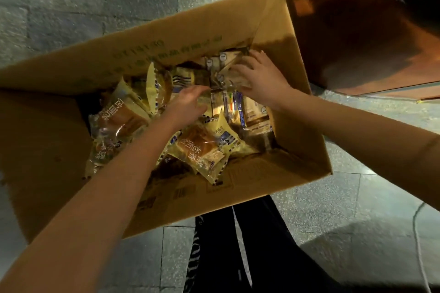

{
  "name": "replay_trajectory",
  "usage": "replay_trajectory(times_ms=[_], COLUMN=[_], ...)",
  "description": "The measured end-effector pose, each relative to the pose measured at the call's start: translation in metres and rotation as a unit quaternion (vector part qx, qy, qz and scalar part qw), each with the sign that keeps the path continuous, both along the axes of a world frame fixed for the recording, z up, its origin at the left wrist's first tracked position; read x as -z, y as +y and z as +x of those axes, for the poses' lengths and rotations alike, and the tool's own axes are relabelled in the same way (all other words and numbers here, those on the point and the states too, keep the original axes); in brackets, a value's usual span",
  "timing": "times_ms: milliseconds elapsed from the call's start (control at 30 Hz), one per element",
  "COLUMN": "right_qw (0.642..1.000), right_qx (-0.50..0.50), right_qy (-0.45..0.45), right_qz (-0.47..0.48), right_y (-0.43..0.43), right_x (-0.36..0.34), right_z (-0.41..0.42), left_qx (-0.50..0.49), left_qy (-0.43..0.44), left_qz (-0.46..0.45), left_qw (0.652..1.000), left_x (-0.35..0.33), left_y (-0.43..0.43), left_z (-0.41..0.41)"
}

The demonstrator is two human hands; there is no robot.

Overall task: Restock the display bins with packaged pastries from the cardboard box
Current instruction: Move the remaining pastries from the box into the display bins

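An open cardboard box (307, 126) sits on the floor below me, partly filled with packaged pastries. Yellow bread packs (202, 147) lie in the middle and left. Small pale wrapped pastries (223, 64) are stacked in the far right corner. My left hand (188, 104) reaches into the box centre, fingers stretched toward the small packs and touching them. My right hand (259, 78) lies over the small packs in the far right corner, fingers curled round a few of them.
The grey tiled floor (95, 2) surrounds the box. A brown wooden display unit (357, 38) stands right behind the box's far right corner. My dark trousers (238, 245) are at the near side, and a white cord (419, 245) runs along the floor at right.
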State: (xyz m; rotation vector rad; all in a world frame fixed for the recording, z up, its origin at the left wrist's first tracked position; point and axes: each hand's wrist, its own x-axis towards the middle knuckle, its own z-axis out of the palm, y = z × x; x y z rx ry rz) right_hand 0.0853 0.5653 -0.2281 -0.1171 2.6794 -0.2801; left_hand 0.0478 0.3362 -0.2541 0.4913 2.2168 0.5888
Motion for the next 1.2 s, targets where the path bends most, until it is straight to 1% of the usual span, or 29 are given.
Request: replay_trajectory(times_ms=[133, 300, 500, 600, 667, 767, 900, 1067, 1200], right_qw=[0.999, 0.997, 0.996, 0.997, 0.995, 0.99, 0.986, 0.986, 0.987], right_qx=[0.03, 0.062, 0.047, 0.043, 0.04, 0.042, 0.052, 0.036, 0.033], right_qy=[-0.026, -0.048, -0.076, -0.068, -0.084, -0.137, -0.158, -0.16, -0.158], right_qz=[0.011, 0.025, -0.009, -0.015, -0.021, -0.02, -0.001, 0.025, 0.014], right_y=[0.001, -0.003, 0.003, 0.006, 0.006, 0.006, 0.003, 0.001, 0.002], right_x=[0.023, 0.054, 0.097, 0.107, 0.11, 0.113, 0.113, 0.119, 0.117], right_z=[-0.01, -0.042, -0.058, -0.06, -0.063, -0.072, -0.081, -0.077, -0.073], left_qx=[0.013, 0.035, 0.073, 0.075, 0.067, 0.03, 0.053, 0.006, -0.102], left_qy=[0.012, 0.001, -0.002, -0.023, -0.036, -0.079, -0.106, -0.121, -0.14], left_qz=[0.012, 0.004, -0.028, -0.042, -0.054, -0.024, -0.011, 0.04, 0.081], left_qw=[1.0, 0.999, 0.997, 0.996, 0.996, 0.996, 0.993, 0.992, 0.982], left_x=[0.022, 0.05, 0.082, 0.085, 0.087, 0.09, 0.086, 0.082, 0.068], left_y=[0.01, 0.019, 0.024, 0.034, 0.039, 0.044, 0.043, 0.026, 0.012], left_z=[-0.004, -0.013, -0.024, -0.029, -0.03, -0.034, -0.031, -0.029, -0.036])
